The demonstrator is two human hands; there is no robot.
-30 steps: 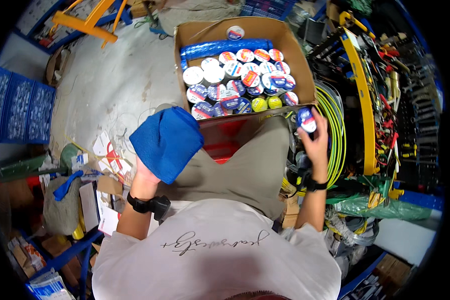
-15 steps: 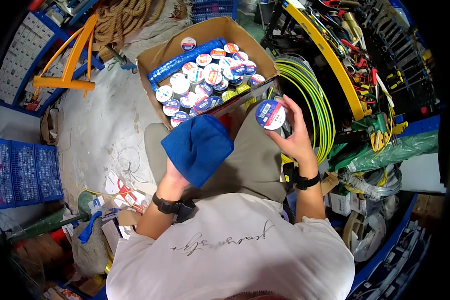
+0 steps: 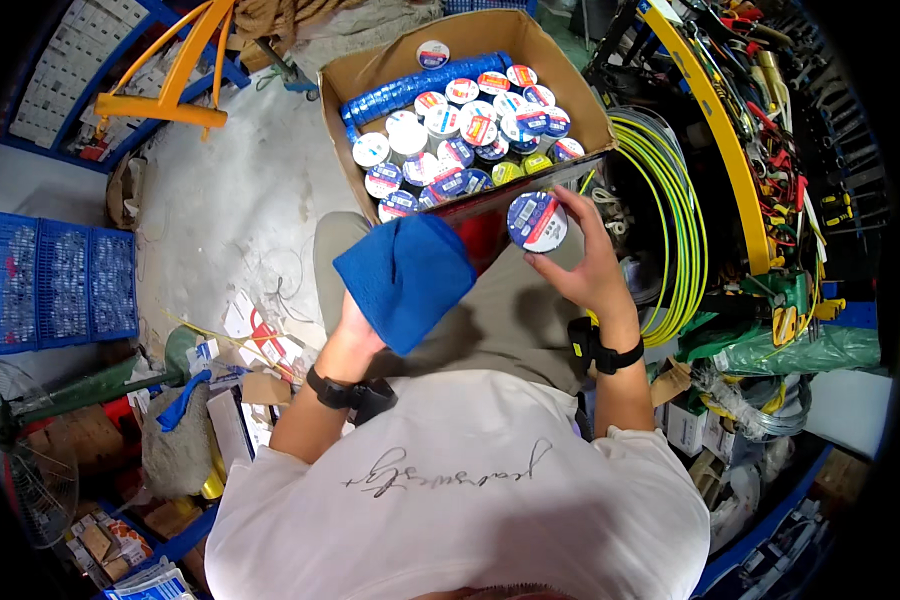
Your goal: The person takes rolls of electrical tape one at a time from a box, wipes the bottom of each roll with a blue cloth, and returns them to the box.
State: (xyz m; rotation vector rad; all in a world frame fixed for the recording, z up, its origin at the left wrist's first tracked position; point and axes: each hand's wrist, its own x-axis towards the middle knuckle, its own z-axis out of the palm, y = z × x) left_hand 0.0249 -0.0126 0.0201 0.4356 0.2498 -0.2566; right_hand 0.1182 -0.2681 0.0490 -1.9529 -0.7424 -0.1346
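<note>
A: Describe tape roll (image 3: 538,221).
B: Round-faced: blue part, red stripe, white part. Pinched in right hand (image 3: 595,270), near cardboard box (image 3: 558,75) edge.
A: Left hand (image 3: 355,330)?
B: Under blue cloth (image 3: 407,280); fingers hidden, cannot tell grip.
A: Room?
B: Narrow gap between cloth and roll; cable coil (image 3: 692,220) to right.

White short-slv tee (image 3: 450,530), blk script (image 3: 394,475); grey-olive trousers (image 3: 520,315); blk wristbands (image 3: 622,358) w/ modules (image 3: 375,401).

Black script (image 3: 450,466) on shirt (image 3: 450,520); label (image 3: 530,212) on disc (image 3: 543,228)
</note>
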